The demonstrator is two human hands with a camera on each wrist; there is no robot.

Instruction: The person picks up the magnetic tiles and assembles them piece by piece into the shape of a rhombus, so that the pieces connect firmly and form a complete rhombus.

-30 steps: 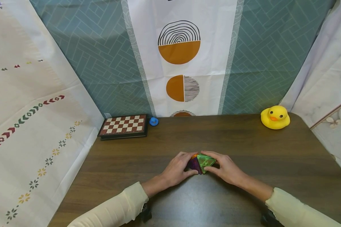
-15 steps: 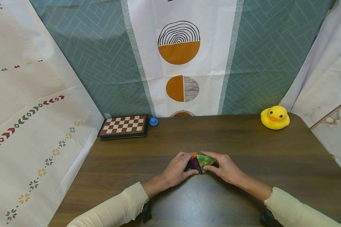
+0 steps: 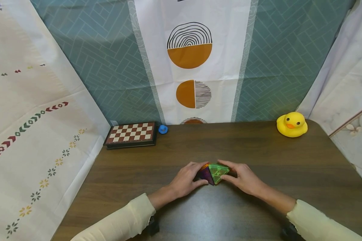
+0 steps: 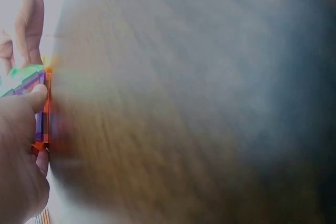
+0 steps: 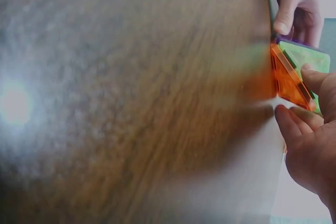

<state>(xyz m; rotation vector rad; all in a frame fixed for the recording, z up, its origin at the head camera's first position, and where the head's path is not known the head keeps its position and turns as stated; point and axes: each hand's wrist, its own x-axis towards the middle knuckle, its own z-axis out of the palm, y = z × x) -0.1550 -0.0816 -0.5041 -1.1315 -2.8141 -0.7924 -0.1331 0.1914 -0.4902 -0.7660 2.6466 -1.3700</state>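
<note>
Several translucent triangular magnetic tiles lean together as a small pyramid-like form on the wooden table. A green tile (image 3: 218, 171) faces right and a purple tile (image 3: 206, 174) faces left. Orange tiles (image 5: 292, 80) show low on the form in the right wrist view. My left hand (image 3: 184, 179) holds the purple side, with its thumb on the tile and fingertips at the far corner. My right hand (image 3: 244, 177) is around the green side with loosely bent fingers. Its thumb overlaps the green face, while a small gap shows between its other fingertips and the orange corner.
A folded chessboard (image 3: 131, 134) lies at the back left of the table (image 3: 181, 214), with a small blue duck (image 3: 163, 129) beside it. At the back right sits a larger yellow rubber duck (image 3: 292, 124). Patterned cloths (image 3: 199, 73) hang behind and at both sides.
My right hand has eased outward, its thumb and index fingertip sliding right along the green tile. My left thumb has drawn back slightly to the left. The tiles stay in place.
</note>
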